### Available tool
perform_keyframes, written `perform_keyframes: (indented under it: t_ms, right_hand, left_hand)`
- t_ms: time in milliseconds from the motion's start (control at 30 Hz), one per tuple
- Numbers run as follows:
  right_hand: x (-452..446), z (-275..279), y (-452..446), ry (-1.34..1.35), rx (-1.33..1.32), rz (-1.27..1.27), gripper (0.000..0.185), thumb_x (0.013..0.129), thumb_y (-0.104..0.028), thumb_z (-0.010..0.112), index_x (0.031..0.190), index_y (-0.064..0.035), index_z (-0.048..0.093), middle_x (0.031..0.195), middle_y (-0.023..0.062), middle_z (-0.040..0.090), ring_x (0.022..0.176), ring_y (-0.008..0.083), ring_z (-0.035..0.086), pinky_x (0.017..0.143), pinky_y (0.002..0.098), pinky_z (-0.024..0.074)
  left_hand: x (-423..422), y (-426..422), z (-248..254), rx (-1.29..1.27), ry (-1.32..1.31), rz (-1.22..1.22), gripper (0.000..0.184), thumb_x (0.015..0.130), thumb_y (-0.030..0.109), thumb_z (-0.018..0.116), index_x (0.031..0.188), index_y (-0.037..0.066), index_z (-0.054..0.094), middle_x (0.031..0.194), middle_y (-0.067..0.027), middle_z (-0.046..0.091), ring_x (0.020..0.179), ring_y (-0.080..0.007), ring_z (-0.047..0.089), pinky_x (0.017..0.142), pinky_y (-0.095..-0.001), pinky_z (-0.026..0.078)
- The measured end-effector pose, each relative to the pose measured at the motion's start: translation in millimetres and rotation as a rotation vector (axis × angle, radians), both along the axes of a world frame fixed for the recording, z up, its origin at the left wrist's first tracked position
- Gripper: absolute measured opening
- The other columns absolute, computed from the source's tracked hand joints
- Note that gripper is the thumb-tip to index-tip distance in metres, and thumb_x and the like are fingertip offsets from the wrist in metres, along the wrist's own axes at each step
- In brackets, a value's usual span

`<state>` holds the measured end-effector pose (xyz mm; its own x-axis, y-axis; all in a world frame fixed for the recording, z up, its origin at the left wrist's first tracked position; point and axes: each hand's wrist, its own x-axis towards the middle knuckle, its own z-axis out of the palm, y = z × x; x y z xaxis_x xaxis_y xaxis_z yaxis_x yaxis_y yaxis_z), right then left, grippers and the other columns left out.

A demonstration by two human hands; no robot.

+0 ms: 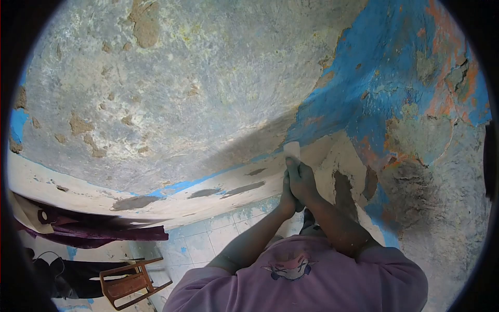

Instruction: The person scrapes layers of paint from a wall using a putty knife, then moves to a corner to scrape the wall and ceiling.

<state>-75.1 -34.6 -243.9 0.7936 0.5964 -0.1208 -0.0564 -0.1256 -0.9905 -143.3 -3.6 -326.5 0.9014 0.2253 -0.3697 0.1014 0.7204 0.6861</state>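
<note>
Both my hands are closed together, one against the other, in front of my chest near the wall's lower part. What looks like a scraper (292,150) sticks out past the fingertips, its pale flat blade pointing at the wall. My right hand (303,181) wraps its handle, thumb along the top. Pressed alongside is my left hand (287,196), fingers closed; its grip is partly hidden. The blade end lies close to the border of blue paint and bare grey wall (171,104); whether it touches, I cannot tell.
Flaking blue paint (332,112) covers the corner, with cracked plaster (436,140) to the right. Below the grey surface runs a cream band (244,182) with dark patches. Floor tiles (200,247), a wooden chair (132,283) and purple cloth (99,234) are at lower left.
</note>
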Motion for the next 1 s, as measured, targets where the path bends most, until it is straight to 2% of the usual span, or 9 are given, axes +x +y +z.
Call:
perform_keyframes:
  t_ms: [33,233,367,567,700,733,867,933,1000]
  right_hand:
    - [-3,-5,-3,0.001,0.000,-0.004,0.044,0.090,-0.037,0.050,0.072,0.0030,0.055,0.061,0.0113,0.058,0.053,0.0183,0.056,0.051,0.0317,0.0432]
    - [-5,-16,-1,-0.174,-0.037,-0.027,0.045,0.089,-0.038,0.051,0.071,0.0030,0.055,0.059,0.0107,0.057,0.053,0.0180,0.055,0.051,0.0317,0.0429]
    - [0,-7,6,-0.075,-0.021,-0.014,0.044,0.090,-0.036,0.050,0.072,0.0033,0.056,0.060,0.0121,0.058,0.055,0.0203,0.057,0.054,0.0332,0.0432]
    - [-11,-29,-5,-0.083,-0.032,0.008,0.042,0.090,-0.034,0.050,0.073,0.0032,0.056,0.060,0.0130,0.058,0.056,0.0222,0.056,0.054,0.0344,0.0429]
    - [4,21,17,-0.234,0.056,0.000,0.040,0.090,-0.033,0.050,0.073,0.0026,0.055,0.059,0.0111,0.056,0.054,0.0205,0.055,0.053,0.0334,0.0421]
    - [5,35,20,-0.128,0.111,0.015,0.040,0.091,-0.034,0.049,0.074,0.0025,0.055,0.058,0.0098,0.055,0.054,0.0190,0.055,0.053,0.0330,0.0418]
    - [2,20,7,-0.193,0.128,0.015,0.043,0.091,-0.037,0.048,0.073,0.0019,0.056,0.057,0.0094,0.055,0.053,0.0183,0.055,0.053,0.0330,0.0416]
    - [-8,-19,-4,-0.225,-0.007,-0.009,0.044,0.090,-0.038,0.049,0.071,0.0011,0.056,0.058,0.0080,0.056,0.054,0.0167,0.055,0.052,0.0319,0.0414]
    - [-16,-32,-6,-0.122,-0.048,-0.006,0.045,0.090,-0.039,0.049,0.070,0.0012,0.056,0.058,0.0085,0.057,0.054,0.0174,0.055,0.053,0.0322,0.0417]
  left_hand:
    - [-2,-5,7,0.099,-0.010,0.098,0.068,0.085,0.069,0.007,0.110,0.019,0.046,0.064,0.0005,0.048,0.041,-0.0070,0.037,0.035,-0.0213,0.026]
    - [-3,7,15,0.006,0.098,-0.029,0.068,0.084,0.070,0.008,0.104,0.018,0.047,0.058,0.0009,0.045,0.038,-0.0080,0.035,0.033,-0.0221,0.024]
    - [-1,5,-23,0.070,0.015,-0.055,0.071,0.082,0.073,0.008,0.105,0.019,0.047,0.057,0.0012,0.043,0.036,-0.0086,0.032,0.033,-0.0226,0.023]
    - [-10,-12,-25,0.061,0.185,0.137,0.072,0.080,0.074,0.009,0.103,0.019,0.047,0.053,0.0017,0.041,0.034,-0.0094,0.031,0.032,-0.0234,0.023]
    - [-8,17,-38,-0.040,0.023,-0.094,0.072,0.082,0.073,0.010,0.113,0.018,0.045,0.065,0.0005,0.048,0.040,-0.0093,0.036,0.035,-0.0229,0.026]
    - [-5,25,-38,-0.039,-0.045,-0.135,0.072,0.082,0.072,0.011,0.115,0.018,0.043,0.069,0.0000,0.049,0.043,-0.0094,0.038,0.036,-0.0227,0.027]
    - [6,32,-36,-0.018,-0.267,-0.273,0.071,0.084,0.070,0.012,0.123,0.018,0.040,0.081,-0.0017,0.053,0.050,-0.0096,0.044,0.039,-0.0219,0.032]
    - [-2,-4,-40,0.185,-0.047,0.139,0.070,0.086,0.067,0.013,0.132,0.018,0.032,0.100,-0.0031,0.052,0.063,-0.0101,0.050,0.046,-0.0214,0.037]
    - [-5,-17,-30,0.118,0.026,0.226,0.069,0.087,0.066,0.013,0.133,0.017,0.031,0.103,-0.0038,0.051,0.067,-0.0102,0.050,0.048,-0.0216,0.039]
